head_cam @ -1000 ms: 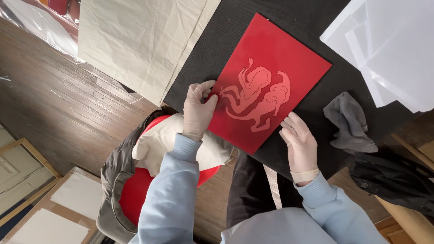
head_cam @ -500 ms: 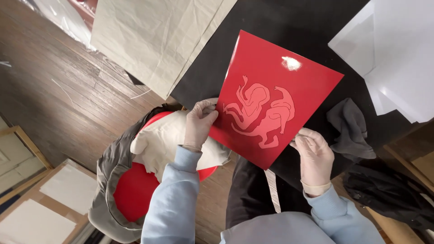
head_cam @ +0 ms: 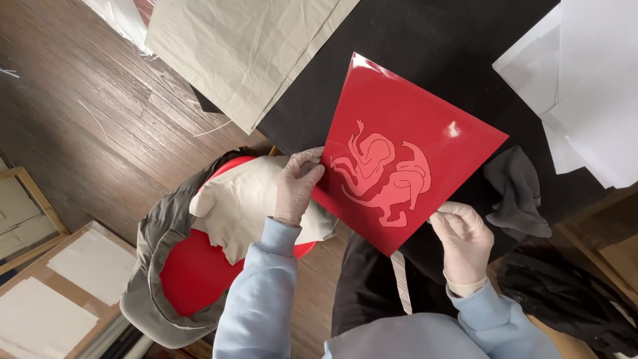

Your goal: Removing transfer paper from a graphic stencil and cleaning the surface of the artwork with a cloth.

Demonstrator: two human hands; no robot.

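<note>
We note glossy red square sheet with pink figure cut-out (head_cam: pixel 405 156) over black tabletop (head_cam: pixel 425 40) | left gloved hand (head_cam: pixel 297 186) pinches its 9 o'clock edge | right gloved hand (head_cam: pixel 463 240) grips 5 o'clock edge | grey cloth (head_cam: pixel 517 193) at 3 o'clock

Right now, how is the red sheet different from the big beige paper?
The red sheet is glossy and smooth; the beige paper is dull and creased. The red sheet carries a pale pink figure design, while the beige paper is plain. The left hand and right hand hold the red sheet tilted up, but the beige paper lies untouched, hanging over the black table edge. Both are flat sheets.
</note>
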